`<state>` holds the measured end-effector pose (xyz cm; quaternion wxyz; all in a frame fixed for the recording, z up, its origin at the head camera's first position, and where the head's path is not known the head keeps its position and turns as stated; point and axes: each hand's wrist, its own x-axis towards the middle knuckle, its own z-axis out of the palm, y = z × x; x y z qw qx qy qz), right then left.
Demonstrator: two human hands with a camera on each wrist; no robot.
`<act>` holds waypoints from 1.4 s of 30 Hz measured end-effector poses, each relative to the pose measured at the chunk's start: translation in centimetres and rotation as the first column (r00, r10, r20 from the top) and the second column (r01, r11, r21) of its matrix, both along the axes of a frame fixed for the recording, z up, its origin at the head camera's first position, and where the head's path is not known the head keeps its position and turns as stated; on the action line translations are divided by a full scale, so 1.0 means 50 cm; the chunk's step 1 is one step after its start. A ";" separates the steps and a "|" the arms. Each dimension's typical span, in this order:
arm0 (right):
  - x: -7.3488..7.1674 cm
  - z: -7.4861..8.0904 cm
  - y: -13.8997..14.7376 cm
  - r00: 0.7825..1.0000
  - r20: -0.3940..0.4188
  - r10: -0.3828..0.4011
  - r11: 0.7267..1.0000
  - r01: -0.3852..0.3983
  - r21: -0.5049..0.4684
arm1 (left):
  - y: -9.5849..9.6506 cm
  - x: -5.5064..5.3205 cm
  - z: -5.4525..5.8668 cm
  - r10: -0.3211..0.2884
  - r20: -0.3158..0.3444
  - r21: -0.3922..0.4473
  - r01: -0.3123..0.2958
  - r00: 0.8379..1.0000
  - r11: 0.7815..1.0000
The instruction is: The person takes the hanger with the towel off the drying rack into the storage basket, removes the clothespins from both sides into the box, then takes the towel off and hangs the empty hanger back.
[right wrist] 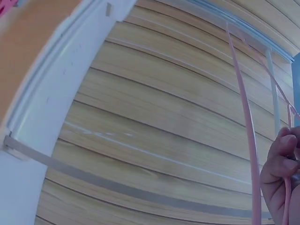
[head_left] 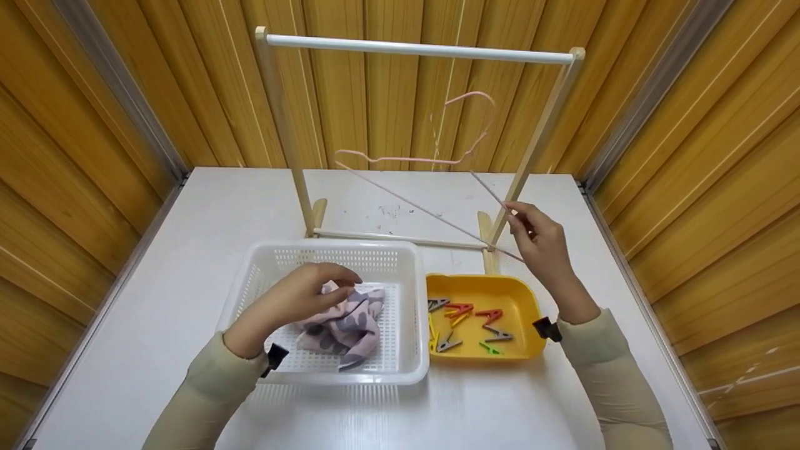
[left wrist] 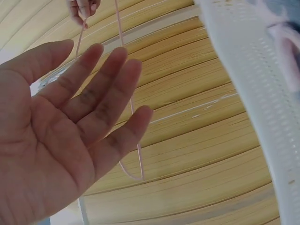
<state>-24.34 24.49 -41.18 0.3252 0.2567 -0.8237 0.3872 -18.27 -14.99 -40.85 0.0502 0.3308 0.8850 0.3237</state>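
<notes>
A pink wire clothes hanger (head_left: 412, 160) is held up in front of the wooden rack, its hook pointing upward. My right hand (head_left: 544, 240) pinches one sloping side of it between thumb and fingers; the right wrist view shows the pink wire (right wrist: 248, 126) running past that hand (right wrist: 281, 164). My left hand (head_left: 309, 290) hovers over the white basket with fingers relaxed and nothing in them; its palm (left wrist: 61, 126) is bare in the left wrist view. Beneath it a crumpled pink-and-grey patterned cloth (head_left: 350, 328) lies in the basket, partly hidden by the hand.
The white perforated basket (head_left: 420, 312) stands beside a yellow tray (head_left: 525, 312) holding several coloured clothespins (head_left: 490, 315). Behind them rises the rack with a white top bar (head_left: 412, 49) and wooden posts (head_left: 544, 137). Wood-patterned walls (head_left: 87, 156) enclose the white table (head_left: 137, 300).
</notes>
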 end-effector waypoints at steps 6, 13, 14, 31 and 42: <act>-0.010 0.026 0.007 0.993 -0.007 -0.119 0.993 0.119 0.005 | -0.020 0.010 -0.002 0.040 -0.002 0.050 -0.040 0.999 0.998; -0.028 0.068 0.025 0.974 0.026 -0.223 0.974 0.224 -0.027 | -0.039 0.018 -0.011 0.049 0.004 0.064 -0.050 0.999 0.997; -0.029 0.075 0.026 0.971 0.053 -0.235 0.971 0.237 -0.037 | -0.041 0.019 -0.012 0.049 0.009 0.063 -0.050 0.999 0.997; -0.040 0.147 0.046 0.850 0.409 -0.332 0.937 0.348 0.037 | -0.053 0.022 -0.017 0.047 0.053 0.067 -0.050 0.998 0.996; -0.041 0.136 0.064 0.823 0.449 -0.349 0.935 0.339 0.105 | -0.055 0.022 -0.027 0.062 0.061 0.048 -0.065 0.996 0.997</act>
